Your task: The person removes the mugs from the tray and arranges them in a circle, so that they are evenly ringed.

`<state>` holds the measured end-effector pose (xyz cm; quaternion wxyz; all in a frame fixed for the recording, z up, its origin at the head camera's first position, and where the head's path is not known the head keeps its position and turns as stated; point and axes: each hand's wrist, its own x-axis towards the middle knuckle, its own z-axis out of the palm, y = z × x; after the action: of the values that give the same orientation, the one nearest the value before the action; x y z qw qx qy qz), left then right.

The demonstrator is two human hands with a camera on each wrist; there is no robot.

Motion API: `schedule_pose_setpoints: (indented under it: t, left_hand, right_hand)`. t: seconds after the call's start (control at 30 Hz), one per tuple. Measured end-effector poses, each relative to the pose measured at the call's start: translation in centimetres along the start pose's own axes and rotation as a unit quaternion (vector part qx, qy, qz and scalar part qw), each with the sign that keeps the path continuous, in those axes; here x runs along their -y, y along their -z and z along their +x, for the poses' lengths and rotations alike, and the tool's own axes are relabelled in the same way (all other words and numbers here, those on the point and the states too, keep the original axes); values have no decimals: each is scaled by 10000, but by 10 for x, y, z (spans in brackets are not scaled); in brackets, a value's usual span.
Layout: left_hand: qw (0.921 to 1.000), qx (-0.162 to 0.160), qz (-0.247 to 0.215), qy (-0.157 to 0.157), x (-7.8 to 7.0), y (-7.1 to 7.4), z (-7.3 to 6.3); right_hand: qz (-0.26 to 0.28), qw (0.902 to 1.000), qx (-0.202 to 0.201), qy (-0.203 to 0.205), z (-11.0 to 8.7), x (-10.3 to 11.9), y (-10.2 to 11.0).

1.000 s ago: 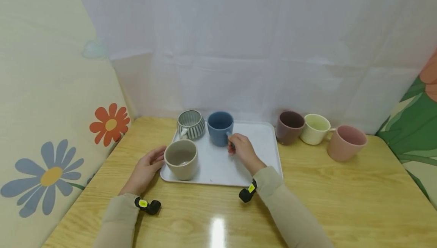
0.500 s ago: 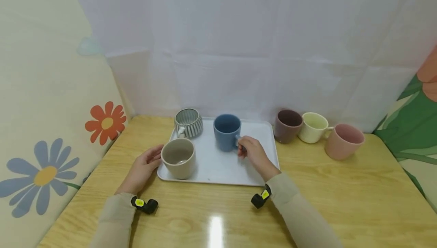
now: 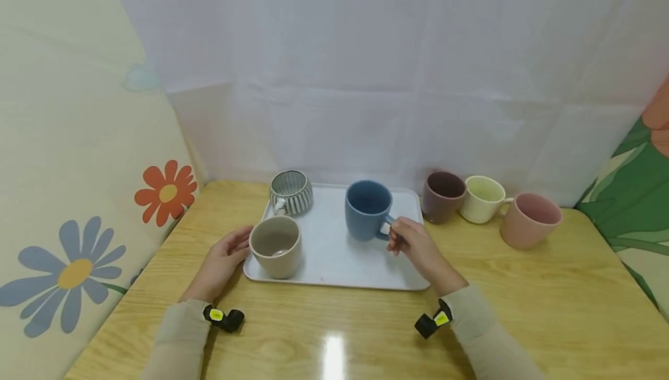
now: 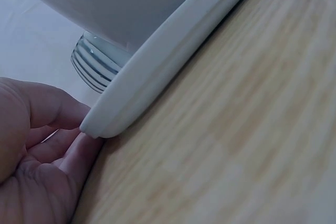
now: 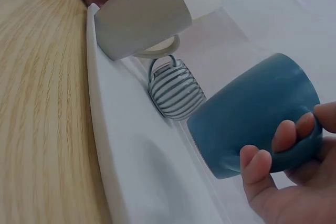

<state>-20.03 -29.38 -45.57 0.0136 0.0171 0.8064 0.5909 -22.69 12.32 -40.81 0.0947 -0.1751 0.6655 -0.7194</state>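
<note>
A blue mug (image 3: 368, 210) is held by its handle in my right hand (image 3: 415, 246), fingers curled through and round it. Upright in the head view, the mug hangs over the right part of a white tray (image 3: 340, 264); the right wrist view shows a shadow on the tray below it. My left hand (image 3: 225, 261) holds the tray's left edge, with thumb and fingertips at the rim (image 4: 121, 103) in the left wrist view. Beside that hand, a beige mug (image 3: 277, 249) stands on the tray's front left corner. Behind it sits a striped grey-and-white cup (image 5: 177, 92).
Right of the tray stand a plum mug (image 3: 443, 197), a pale yellow-green mug (image 3: 482, 200) and a pink mug (image 3: 530, 221) in a row. The wooden table (image 3: 292, 333) ends at a white cloth backdrop (image 3: 334, 78), with flowered cloth at both sides.
The blue mug has moved right and nearer in my right hand, away from the striped cup. My left hand has stayed at the tray's left edge.
</note>
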Motion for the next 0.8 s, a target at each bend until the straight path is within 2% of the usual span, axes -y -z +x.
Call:
schedule_pose_setpoints:
  t: [0.17,0.27,0.37,0.53,0.8]
  left_hand:
    - [10000,-45,64,-20,-3,-1,1]
    - [10000,-57,44,-64,-2,-1,1]
    - [9999,-70,27,-107,0,-2,2]
    - [9999,-4,46,-125,1,-3,5]
    - [9999,-51,88,1,0,0,-1]
  right_hand:
    - [-147,9987,361,341,-17,5,22]
    - [-252,9972,431,562,-27,5,34]
    - [-243,9965,297,745,-36,3,43]
    - [76,9951,53,981,-52,-1,57]
    - [-225,9938,-688,843,-70,1,75]
